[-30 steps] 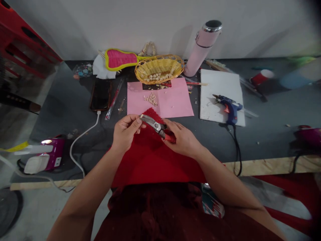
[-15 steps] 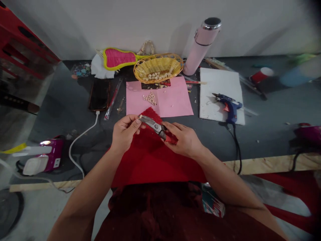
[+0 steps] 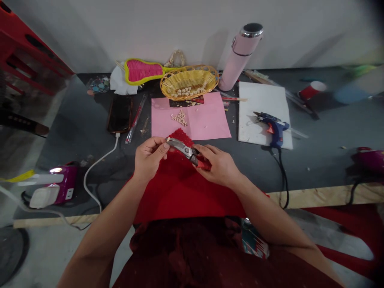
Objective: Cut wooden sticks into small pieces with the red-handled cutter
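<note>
Shears (image 3: 186, 151) with red handles sit gripped in the right hand (image 3: 220, 163), their blades reaching to the left hand (image 3: 148, 155), whose thumb and finger pinch a small pale piece (image 3: 168, 139) at the blade tip. Below spreads a red cloth (image 3: 192, 196). Farther out, on the dark grey table (image 3: 324, 156), a pink sheet (image 3: 211, 124) bears a little pile of pale bits (image 3: 180, 118). A pale wall (image 3: 150, 32) rises behind. Since half a second ago, hands and shears have kept nearly the same pose.
</note>
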`<state>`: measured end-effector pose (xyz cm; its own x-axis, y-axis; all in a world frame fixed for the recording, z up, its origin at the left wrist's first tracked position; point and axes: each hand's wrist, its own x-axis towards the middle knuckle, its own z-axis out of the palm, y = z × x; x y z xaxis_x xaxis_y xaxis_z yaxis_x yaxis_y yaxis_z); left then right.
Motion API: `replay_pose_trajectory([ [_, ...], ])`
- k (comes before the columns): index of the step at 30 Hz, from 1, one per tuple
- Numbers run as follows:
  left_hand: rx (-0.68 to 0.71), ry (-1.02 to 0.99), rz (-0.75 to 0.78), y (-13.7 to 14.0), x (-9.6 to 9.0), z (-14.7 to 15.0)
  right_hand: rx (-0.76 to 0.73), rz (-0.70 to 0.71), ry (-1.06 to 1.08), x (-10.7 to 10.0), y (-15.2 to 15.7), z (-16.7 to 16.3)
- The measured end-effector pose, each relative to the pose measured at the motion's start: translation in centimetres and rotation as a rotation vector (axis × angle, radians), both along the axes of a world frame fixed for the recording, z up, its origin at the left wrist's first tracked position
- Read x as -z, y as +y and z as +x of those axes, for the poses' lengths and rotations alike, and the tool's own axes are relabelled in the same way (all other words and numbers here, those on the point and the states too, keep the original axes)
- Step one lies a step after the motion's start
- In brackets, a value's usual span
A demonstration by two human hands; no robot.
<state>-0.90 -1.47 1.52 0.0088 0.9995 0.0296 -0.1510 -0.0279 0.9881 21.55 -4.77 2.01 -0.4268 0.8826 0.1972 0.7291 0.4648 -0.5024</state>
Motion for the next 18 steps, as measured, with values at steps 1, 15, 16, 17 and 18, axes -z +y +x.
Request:
replay_pose_trajectory([
  [1,0.005,0.013,-0.003,0.01,-0.01,-0.02,-0.002,0.002,-0.007,0.01,0.02,0.07],
  [15,0.088,0.057,-0.016,-0.3,-0.74,-0.18,-0.019,0.005,0.028,-0.32,-0.07,0.27],
  [16,0.09,0.059,-0.017,-0.31,-0.71,-0.15,-0.012,0.009,0.024,-0.35,-0.14,0.21],
  [17,0.089,0.058,-0.019,-0.32,-0.65,-0.11,-0.006,0.011,0.021,-0.37,-0.2,0.15],
  [18,0.086,0.056,-0.02,-0.32,-0.6,-0.05,-0.002,0.01,0.019,-0.38,-0.26,0.08],
])
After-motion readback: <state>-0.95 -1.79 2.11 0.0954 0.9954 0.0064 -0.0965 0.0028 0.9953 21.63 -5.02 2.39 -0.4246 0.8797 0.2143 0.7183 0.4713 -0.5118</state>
